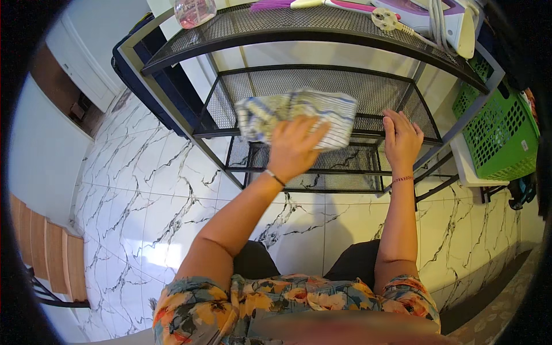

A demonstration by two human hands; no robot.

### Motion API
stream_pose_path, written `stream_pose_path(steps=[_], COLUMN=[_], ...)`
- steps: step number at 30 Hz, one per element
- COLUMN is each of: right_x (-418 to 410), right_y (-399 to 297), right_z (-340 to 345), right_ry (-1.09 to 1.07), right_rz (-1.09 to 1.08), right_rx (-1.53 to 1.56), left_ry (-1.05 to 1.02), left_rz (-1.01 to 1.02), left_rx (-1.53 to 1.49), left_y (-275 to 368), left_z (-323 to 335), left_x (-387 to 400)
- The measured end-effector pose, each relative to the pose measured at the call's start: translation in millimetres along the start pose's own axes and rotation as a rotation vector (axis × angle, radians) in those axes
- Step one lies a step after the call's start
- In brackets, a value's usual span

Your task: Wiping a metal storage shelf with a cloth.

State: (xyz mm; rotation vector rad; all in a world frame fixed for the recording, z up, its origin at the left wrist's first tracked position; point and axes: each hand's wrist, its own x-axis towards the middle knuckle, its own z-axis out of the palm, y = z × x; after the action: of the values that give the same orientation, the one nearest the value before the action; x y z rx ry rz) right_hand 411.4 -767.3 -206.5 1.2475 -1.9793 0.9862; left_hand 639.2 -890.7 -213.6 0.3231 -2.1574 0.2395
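A striped cloth point(332, 116), white with blue and dark lines and a yellowish patterned part, lies bunched over the front of a black metal mesh shelf point(366, 84). My left hand point(295, 144) is on the cloth, fingers spread and slightly blurred, pressing or gripping it from above. At the right end of the same shelf, my right hand point(401, 138) is over the front rail with no object visible in it. Its fingers reach above the mesh and the thumb stands slightly apart; whether it grips the rail is hidden.
The rack's top shelf point(276, 21) carries a clear bottle point(195, 13) with pink liquid, a purple-bristled brush point(271, 5) and a clothes iron point(457, 26) with its plug point(386, 19). A green laundry basket point(496, 129) stands at right. Wooden stairs point(54, 250) are at left.
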Motion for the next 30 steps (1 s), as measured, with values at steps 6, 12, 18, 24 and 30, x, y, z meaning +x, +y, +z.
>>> stream_pose_path(steps=[6,12,18,24,30], right_x=[-0.3,-1.2,0.1,0.2,4.9], right_y=[1.2,0.0,-2.2,0.2,3.8], right_z=[-1.8,-1.6,-2.4,-5.5,-16.6], right_ry=[-0.019,-0.016,-0.022,-0.044,-0.138], right_rz=[0.005,-0.043,-0.029,0.013,0.068], right_rx=[-0.003,-0.006,0.000,0.019,0.053], left_ry=[-0.016,-0.052,0.060,-0.085,-0.389], left_rz=[0.095,-0.047,-0.262,0.012,-0.025], left_rx=[-0.026,0.231,0.191,-0.013,-0.367], left_y=[3.4,-69.4,-72.9,20.4,43.7], left_z=[3.0,-44.5,-40.7,12.5,20.6], left_x=[6.7,-32.1,-34.6,29.2,73.3])
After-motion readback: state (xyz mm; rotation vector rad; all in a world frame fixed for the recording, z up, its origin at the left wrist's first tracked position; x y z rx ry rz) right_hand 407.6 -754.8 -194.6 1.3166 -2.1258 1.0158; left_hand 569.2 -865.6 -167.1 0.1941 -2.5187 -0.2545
